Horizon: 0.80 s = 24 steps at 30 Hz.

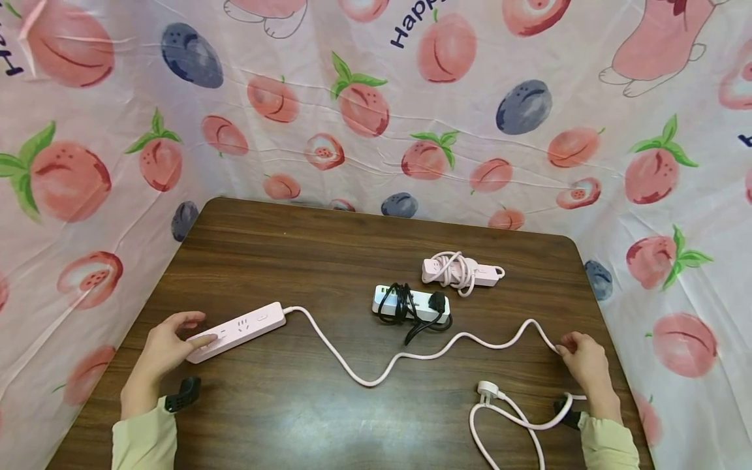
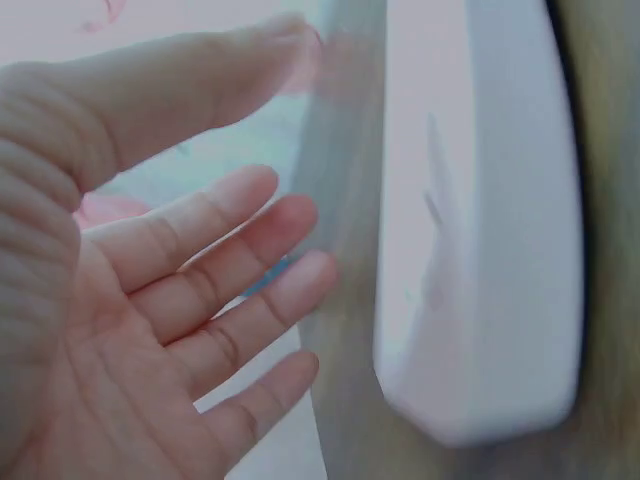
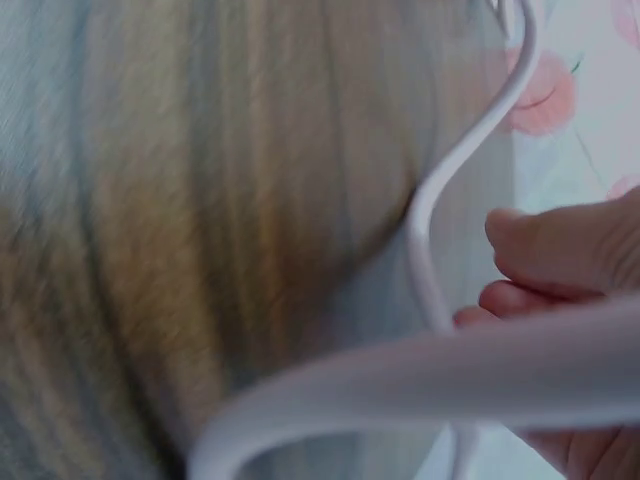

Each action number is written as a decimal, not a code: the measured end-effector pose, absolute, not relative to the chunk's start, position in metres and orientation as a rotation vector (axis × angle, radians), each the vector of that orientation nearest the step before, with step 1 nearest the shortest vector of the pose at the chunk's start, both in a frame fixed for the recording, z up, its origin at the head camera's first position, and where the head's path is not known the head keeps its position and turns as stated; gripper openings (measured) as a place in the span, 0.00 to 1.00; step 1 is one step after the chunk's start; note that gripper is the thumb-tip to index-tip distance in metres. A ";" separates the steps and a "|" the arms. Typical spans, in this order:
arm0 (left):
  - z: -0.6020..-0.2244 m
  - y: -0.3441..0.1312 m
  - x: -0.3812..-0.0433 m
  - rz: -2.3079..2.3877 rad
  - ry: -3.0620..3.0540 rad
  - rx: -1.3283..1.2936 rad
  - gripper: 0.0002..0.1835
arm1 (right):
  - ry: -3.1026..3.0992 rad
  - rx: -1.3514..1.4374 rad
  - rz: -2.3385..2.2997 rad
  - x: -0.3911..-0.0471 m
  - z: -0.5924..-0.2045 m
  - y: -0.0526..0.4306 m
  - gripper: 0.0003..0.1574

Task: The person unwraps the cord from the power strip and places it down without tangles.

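Observation:
A pale pink power strip (image 1: 237, 331) lies at the left of the brown table. My left hand (image 1: 172, 343) is at its outer end, the thumb above its top in the head view; the left wrist view shows relaxed, spread fingers (image 2: 235, 275) beside the strip's white-looking side (image 2: 480, 220). A long pale cord (image 1: 367, 382) runs in waves from the strip to the right. My right hand (image 1: 587, 369) holds this cord between curled fingers and thumb, though the exact contact is partly hidden. In the right wrist view another stretch of cord (image 3: 400, 375) crosses close before the hand.
The cord's round plug (image 1: 487, 390) lies near the right hand among loose loops. Behind the cord sit a white power strip (image 1: 423, 305) wrapped in its black cord and a pink power strip (image 1: 487, 275) wrapped in its own cord. Fruit-printed curtains (image 1: 376, 176) surround the table.

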<state>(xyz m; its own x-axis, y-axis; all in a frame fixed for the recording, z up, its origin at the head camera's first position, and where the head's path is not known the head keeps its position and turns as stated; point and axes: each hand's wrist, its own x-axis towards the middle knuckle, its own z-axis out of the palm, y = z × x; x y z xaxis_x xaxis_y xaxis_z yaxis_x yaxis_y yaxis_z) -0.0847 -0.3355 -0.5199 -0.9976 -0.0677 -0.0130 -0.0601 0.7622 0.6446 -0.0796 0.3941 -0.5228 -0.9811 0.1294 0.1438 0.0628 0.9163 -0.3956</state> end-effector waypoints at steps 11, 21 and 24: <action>-0.511 -0.273 -0.121 -1.271 -2.758 -0.195 0.26 | -2.932 0.021 0.636 -0.093 -0.500 0.361 0.08; -0.512 -0.215 -0.154 -1.425 -2.682 -0.414 0.21 | -2.950 0.238 0.719 -0.101 -0.465 0.342 0.09; -0.513 -0.199 -0.162 -1.460 -2.612 -0.510 0.20 | -2.938 0.260 0.737 -0.105 -0.458 0.331 0.09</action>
<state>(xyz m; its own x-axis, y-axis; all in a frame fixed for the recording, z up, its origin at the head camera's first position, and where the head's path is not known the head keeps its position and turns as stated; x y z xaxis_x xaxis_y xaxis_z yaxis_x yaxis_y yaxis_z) -0.1619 -0.1986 -0.5126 -0.9381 0.2369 0.2527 0.3393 0.4824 0.8075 -0.1050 0.3313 -0.4583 -0.9803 -0.1401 0.1389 -0.1891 0.8682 -0.4588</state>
